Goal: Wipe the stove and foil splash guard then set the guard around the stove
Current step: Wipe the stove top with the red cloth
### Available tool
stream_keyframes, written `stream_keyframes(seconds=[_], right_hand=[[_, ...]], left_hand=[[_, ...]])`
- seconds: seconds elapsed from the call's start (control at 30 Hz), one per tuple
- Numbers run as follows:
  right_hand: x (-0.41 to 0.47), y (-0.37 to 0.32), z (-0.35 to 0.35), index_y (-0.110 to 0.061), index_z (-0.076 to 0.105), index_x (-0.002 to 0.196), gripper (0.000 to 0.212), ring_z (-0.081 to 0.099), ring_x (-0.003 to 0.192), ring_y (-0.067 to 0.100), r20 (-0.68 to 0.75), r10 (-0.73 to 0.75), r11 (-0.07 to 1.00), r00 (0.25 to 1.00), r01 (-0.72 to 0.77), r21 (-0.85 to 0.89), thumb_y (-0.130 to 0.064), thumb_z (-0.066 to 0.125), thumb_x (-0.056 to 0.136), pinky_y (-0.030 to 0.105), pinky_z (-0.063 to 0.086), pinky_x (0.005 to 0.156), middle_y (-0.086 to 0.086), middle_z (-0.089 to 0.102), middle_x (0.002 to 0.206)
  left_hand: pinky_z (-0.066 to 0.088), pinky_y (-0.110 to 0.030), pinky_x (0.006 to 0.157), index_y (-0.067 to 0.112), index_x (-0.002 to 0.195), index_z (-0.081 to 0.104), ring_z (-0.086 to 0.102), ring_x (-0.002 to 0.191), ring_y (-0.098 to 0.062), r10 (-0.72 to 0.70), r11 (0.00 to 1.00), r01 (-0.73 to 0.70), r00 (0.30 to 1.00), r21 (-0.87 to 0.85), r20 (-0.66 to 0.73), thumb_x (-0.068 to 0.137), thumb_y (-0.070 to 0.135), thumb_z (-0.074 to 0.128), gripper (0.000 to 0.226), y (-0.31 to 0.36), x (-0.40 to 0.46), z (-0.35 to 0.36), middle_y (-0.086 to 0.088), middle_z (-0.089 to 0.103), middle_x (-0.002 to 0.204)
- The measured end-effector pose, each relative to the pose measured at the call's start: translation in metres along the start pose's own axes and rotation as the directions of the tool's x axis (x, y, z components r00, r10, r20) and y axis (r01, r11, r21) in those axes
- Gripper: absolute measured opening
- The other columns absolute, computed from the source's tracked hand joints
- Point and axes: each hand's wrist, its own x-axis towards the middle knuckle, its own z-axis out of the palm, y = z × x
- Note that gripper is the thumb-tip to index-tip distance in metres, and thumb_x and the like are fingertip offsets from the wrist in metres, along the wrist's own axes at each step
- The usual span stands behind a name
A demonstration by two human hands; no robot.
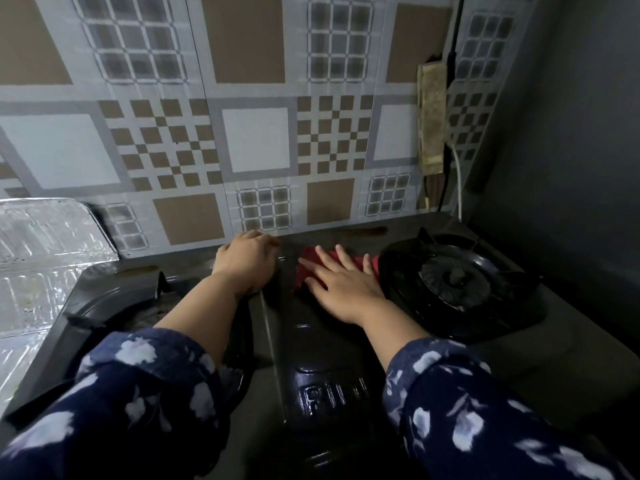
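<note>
your right hand lay flat, fingers spread, on the red cloth mid-stove, your left hand curled over the back edge — the foil splash guard stood left, nearer that hand.

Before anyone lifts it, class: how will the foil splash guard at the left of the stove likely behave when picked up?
The foil splash guard looks thin and creased, so it will probably flex and crumple easily. It is likely very light for its size. Its panels seem folded, one leaning on the tiled wall, so it may swing at the folds or topple if nudged.
</note>
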Motion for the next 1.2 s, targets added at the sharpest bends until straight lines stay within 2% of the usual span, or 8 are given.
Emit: stream_keyframes(seconds=[0.1, 0.27, 0.33, 0.53, 0.67, 0.83, 1.03, 1.2], right_hand=[[-0.017, -0.003, -0.01, -0.053, 0.016, 0.141, 0.049, -0.018, 0.145, 0.02, 0.035, -0.028, 0.999, 0.999, 0.027, 0.025, -0.046, 0.024, 0.093, 0.051, -0.027, 0.105, -0.012, 0.0, 0.159], [-0.017, -0.028, -0.009, -0.039, 0.01, 0.147, 0.058, -0.017, 0.142, 0.04, 0.019, 0.383, 0.921, 0.924, -0.383, 0.076, -0.057, 0.01, 0.092, 0.058, -0.02, 0.109, 0.013, -0.006, 0.159], [-0.012, -0.037, 0.0, -0.041, 0.01, 0.146, 0.063, -0.017, 0.141, 0.045, 0.011, 0.436, 0.898, 0.9, -0.436, 0.056, -0.065, 0.006, 0.089, 0.061, -0.019, 0.107, 0.015, -0.009, 0.159], [0.029, -0.021, -0.003, -0.054, 0.005, 0.141, 0.067, -0.015, 0.142, 0.044, 0.035, 0.312, 0.95, 0.95, -0.311, -0.033, -0.079, 0.009, 0.079, 0.062, -0.015, 0.109, 0.009, -0.009, 0.159], [0.063, 0.006, -0.022, -0.059, -0.005, 0.138, 0.067, -0.021, 0.142, 0.035, 0.203, 0.158, 0.987, 0.966, -0.146, -0.073, -0.082, 0.012, 0.078, 0.057, -0.016, 0.11, -0.001, -0.018, 0.158], [0.101, 0.05, -0.05, -0.051, -0.016, 0.139, 0.076, -0.024, 0.142, 0.029, 0.463, 0.079, 0.987, 0.883, -0.006, -0.158, -0.081, 0.018, 0.078, 0.054, -0.015, 0.111, -0.006, -0.027, 0.155], [0.116, 0.108, -0.077, -0.043, -0.005, 0.145, 0.085, -0.017, 0.144, 0.033, 0.565, 0.29, 0.957, 0.773, -0.238, -0.166, -0.082, 0.025, 0.076, 0.055, -0.01, 0.113, 0.002, -0.017, 0.158], [0.124, 0.15, -0.093, -0.037, -0.016, 0.145, 0.087, -0.016, 0.144, 0.035, 0.565, 0.37, 0.929, 0.738, -0.305, -0.21, -0.079, 0.021, 0.079, 0.055, -0.004, 0.113, 0.006, -0.029, 0.154]], left_hand=[[0.03, -0.044, 0.106, 0.028, 0.124, 0.054, 0.04, 0.131, -0.022, 0.019, 1.0, -0.019, 1.0, -0.001, 0.013, 0.094, 0.03, 0.039, 0.035, 0.003, -0.01, -0.003, -0.001, 0.049, 0.138], [0.032, -0.046, 0.105, 0.029, 0.123, 0.055, 0.041, 0.129, -0.023, 0.006, 1.0, -0.005, 1.0, -0.017, 0.015, 0.093, 0.03, 0.038, 0.035, 0.004, -0.015, -0.011, 0.0, 0.049, 0.138], [0.032, -0.046, 0.105, 0.028, 0.124, 0.055, 0.042, 0.129, -0.023, 0.025, 1.0, -0.025, 1.0, -0.019, 0.012, 0.093, 0.03, 0.039, 0.035, 0.005, -0.014, -0.012, 0.0, 0.049, 0.138], [0.031, -0.045, 0.106, 0.029, 0.126, 0.053, 0.038, 0.132, -0.02, 0.035, 0.999, -0.035, 0.999, -0.003, 0.019, 0.094, 0.033, 0.039, 0.035, -0.004, -0.001, -0.007, 0.001, 0.047, 0.139], [0.031, -0.045, 0.107, 0.03, 0.126, 0.052, 0.038, 0.132, -0.02, 0.033, 0.999, -0.033, 0.999, 0.004, 0.03, 0.095, 0.033, 0.041, 0.033, -0.01, 0.016, -0.004, 0.001, 0.047, 0.138], [0.031, -0.049, 0.108, 0.032, 0.127, 0.051, 0.037, 0.135, -0.02, 0.071, 0.997, -0.07, 0.997, 0.029, -0.036, 0.095, 0.032, 0.043, 0.033, -0.01, 0.044, -0.001, 0.001, 0.045, 0.142], [0.037, -0.047, 0.104, 0.026, 0.124, 0.054, 0.04, 0.132, -0.023, 0.136, 0.99, -0.141, 0.983, -0.029, -0.122, 0.095, 0.03, 0.041, 0.032, 0.009, 0.064, 0.007, -0.002, 0.05, 0.138], [0.029, -0.047, 0.113, 0.027, 0.132, 0.048, 0.03, 0.14, -0.021, 0.179, 0.984, -0.18, 0.978, 0.004, -0.11, 0.096, 0.032, 0.038, 0.037, 0.023, 0.071, 0.014, -0.004, 0.045, 0.144]])
